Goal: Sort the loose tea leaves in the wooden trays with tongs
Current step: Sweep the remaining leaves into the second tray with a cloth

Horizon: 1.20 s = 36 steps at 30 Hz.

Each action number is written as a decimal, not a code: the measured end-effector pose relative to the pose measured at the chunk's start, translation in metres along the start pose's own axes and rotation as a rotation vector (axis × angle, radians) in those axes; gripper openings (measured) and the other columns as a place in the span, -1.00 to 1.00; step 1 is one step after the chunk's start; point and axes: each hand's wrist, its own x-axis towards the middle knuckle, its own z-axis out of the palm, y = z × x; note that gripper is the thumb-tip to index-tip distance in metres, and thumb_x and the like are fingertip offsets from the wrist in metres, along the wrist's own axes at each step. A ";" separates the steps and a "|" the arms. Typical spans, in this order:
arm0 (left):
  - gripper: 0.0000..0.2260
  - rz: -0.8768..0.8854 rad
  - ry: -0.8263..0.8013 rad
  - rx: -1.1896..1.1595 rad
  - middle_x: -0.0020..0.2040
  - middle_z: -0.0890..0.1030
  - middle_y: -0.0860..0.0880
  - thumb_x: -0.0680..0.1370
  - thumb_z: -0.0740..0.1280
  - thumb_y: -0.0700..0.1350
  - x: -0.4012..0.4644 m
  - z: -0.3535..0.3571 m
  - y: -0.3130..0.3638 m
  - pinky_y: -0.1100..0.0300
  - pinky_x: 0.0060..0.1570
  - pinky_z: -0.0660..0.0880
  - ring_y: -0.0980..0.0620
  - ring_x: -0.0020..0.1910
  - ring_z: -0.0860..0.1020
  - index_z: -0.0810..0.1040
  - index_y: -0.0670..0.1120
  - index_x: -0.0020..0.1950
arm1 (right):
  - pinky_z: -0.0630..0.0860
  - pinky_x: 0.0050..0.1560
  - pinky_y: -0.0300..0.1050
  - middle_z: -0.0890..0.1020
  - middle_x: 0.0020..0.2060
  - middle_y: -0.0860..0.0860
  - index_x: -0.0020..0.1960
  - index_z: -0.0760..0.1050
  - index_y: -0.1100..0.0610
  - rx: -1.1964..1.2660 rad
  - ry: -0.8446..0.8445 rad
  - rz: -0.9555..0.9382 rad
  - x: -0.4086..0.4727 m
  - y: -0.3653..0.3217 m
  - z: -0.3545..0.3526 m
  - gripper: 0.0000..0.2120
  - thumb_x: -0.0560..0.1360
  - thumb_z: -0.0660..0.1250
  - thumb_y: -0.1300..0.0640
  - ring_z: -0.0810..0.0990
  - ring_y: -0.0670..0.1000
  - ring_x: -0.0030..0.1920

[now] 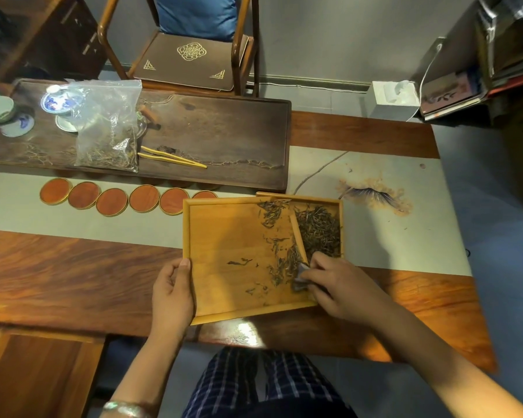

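Pale matt wooden tray (224, 236) on a glossy reddish wood table (73, 267); clear plastic bag (109, 125).

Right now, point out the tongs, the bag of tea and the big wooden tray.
tongs (172, 160), head view, mid-length of the two bamboo arms.
bag of tea (109, 131), head view, middle of the clear plastic.
big wooden tray (224, 245), head view, bare floor left of the leaves.
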 end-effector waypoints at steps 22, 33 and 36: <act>-0.84 -0.020 -0.040 0.019 -0.10 0.60 0.03 0.63 0.18 -0.05 -0.009 0.006 0.003 0.27 -0.21 0.37 0.13 -0.10 0.54 0.55 -0.03 0.02 | 0.26 -0.30 -0.20 0.46 -0.20 -0.01 -0.04 0.58 0.07 -0.069 -0.055 -0.016 -0.026 -0.015 -0.004 -0.88 0.44 0.32 0.13 0.46 -0.01 -0.27; -0.83 -0.021 -0.093 0.052 -0.09 0.62 0.03 0.62 0.20 -0.03 -0.012 0.004 0.008 0.36 -0.26 0.38 0.28 -0.21 0.57 0.56 -0.03 0.04 | 0.43 -0.25 -0.08 0.42 -0.10 0.01 0.20 0.55 0.13 0.012 0.026 0.076 0.000 0.008 -0.004 -0.73 0.53 0.25 0.14 0.44 -0.01 -0.19; -0.86 -0.021 -0.079 0.070 -0.12 0.61 0.06 0.62 0.20 -0.03 -0.009 0.002 0.009 0.41 -0.29 0.35 0.38 -0.26 0.54 0.55 0.03 -0.01 | 0.41 -0.31 -0.13 0.41 -0.14 -0.04 0.13 0.58 0.11 0.108 0.037 0.008 -0.014 0.000 -0.013 -0.77 0.49 0.32 0.18 0.42 -0.07 -0.23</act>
